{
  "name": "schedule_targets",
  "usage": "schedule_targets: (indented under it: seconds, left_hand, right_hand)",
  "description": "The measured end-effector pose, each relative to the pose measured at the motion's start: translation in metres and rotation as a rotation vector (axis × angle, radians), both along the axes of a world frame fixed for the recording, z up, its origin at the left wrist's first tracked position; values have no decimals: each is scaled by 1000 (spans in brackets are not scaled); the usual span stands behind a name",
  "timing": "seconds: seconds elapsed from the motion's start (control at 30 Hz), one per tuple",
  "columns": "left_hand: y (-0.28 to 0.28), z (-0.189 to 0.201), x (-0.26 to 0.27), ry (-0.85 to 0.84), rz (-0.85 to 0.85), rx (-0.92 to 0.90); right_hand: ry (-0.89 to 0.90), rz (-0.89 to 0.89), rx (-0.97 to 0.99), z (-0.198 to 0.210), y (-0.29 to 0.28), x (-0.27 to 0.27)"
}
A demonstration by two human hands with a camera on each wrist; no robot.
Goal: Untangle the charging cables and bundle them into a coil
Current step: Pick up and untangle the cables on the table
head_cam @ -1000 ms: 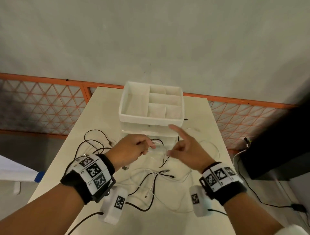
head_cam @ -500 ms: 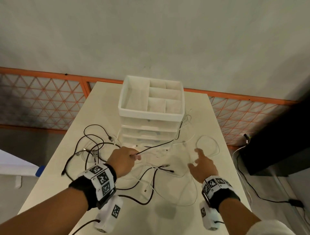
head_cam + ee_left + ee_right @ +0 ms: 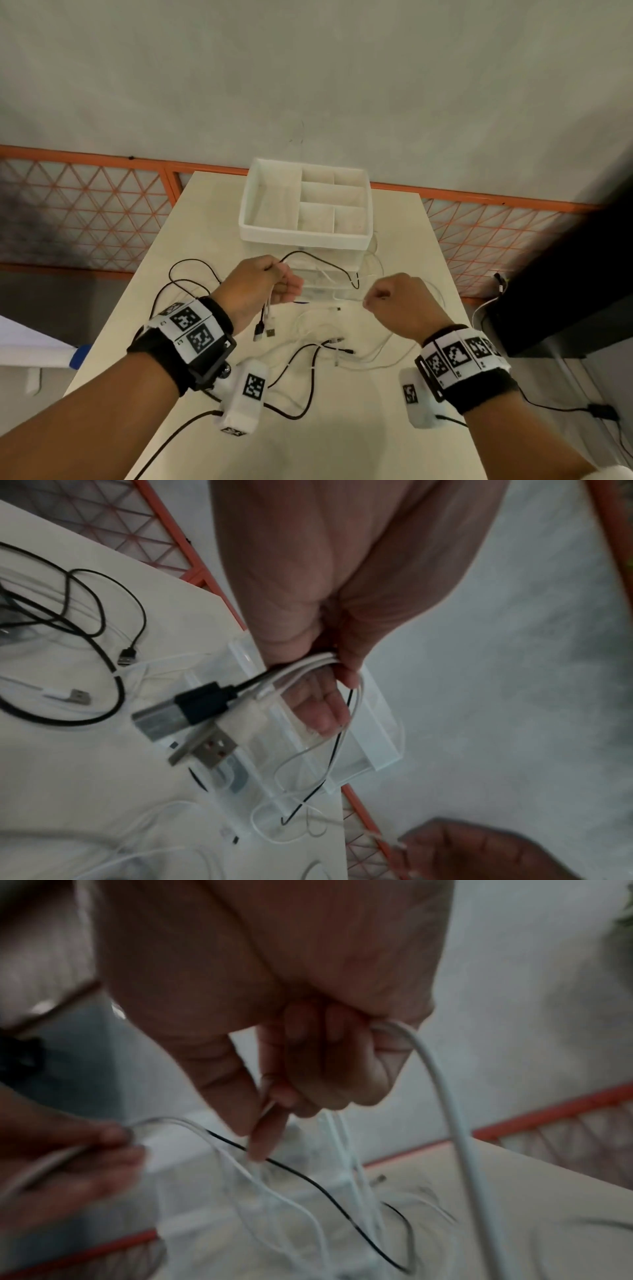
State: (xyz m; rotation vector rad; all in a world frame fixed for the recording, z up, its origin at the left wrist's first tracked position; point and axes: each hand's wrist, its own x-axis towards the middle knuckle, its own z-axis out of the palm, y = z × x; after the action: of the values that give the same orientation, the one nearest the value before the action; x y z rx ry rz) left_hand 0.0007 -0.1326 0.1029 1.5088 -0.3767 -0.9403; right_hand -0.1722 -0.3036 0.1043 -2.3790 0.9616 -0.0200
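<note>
Black and white charging cables lie tangled on the pale table. My left hand is raised above it and grips a bunch of cable ends; a black USB plug and white USB plugs hang below the fist. A black cable arcs from that hand toward the drawer unit. My right hand is curled to the right and pinches a white cable that runs down to the table. More loose black cable lies at the left.
A white drawer unit with a divided top tray stands at the table's far middle. An orange lattice fence runs behind the table. A dark cabinet stands at the right with a cord on the floor.
Both hands have lifted off the table. The left hand now holds a bunch of plug ends. The right hand, spread flat before, has closed on a white cable.
</note>
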Motion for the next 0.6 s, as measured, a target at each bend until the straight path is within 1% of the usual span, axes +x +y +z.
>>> schedule_targets:
  seconds: [0.1,0.17,0.23,0.43,0.53,0.57,0.6]
  left_hand:
    - [-5,3,-4,-10,-47,-85]
    - [-6,2,-8,-24,-92,-109]
    - [-6,0,-10,-43,-97,-126]
    - [6,-2,-9,17,-127,-104]
    - [13,4,-4,-21,-86,-98]
    - [15,8,-1,-35,-57,-124]
    - [18,14,3,-38,-24,-163]
  right_hand:
    - [-116,142,62,33,24,13]
    - [-188,174,77,42,33,21]
    - [-260,177,61,48,36,28]
    - [-498,53,-33,59,31,35]
    - [-612,-69,-54,53,24,32]
    - [-606,-110,-65,46,19,30]
    - [-545,-151,-71,36,12,26]
